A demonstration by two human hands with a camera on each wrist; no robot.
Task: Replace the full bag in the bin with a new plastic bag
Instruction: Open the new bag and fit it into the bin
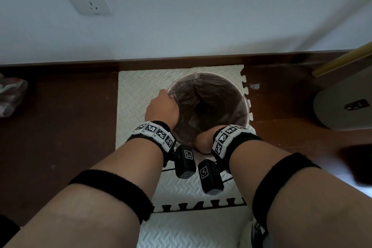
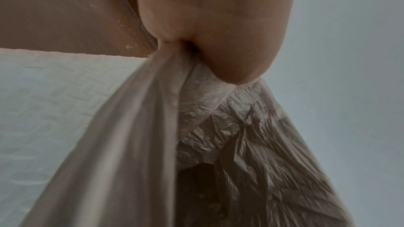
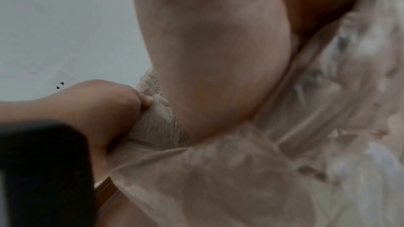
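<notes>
Both my forearms reach down: left hand (image 1: pixel 163 107) and right hand (image 1: pixel 204 139) each pinch the crinkly thin bag (image 1: pixel 203 102) at the round bin's (image 1: pixel 246 101) rim.

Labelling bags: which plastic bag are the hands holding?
The brownish bag lining the bin; left hand and right hand grip its rim. The other bag lies untouched far left.
</notes>
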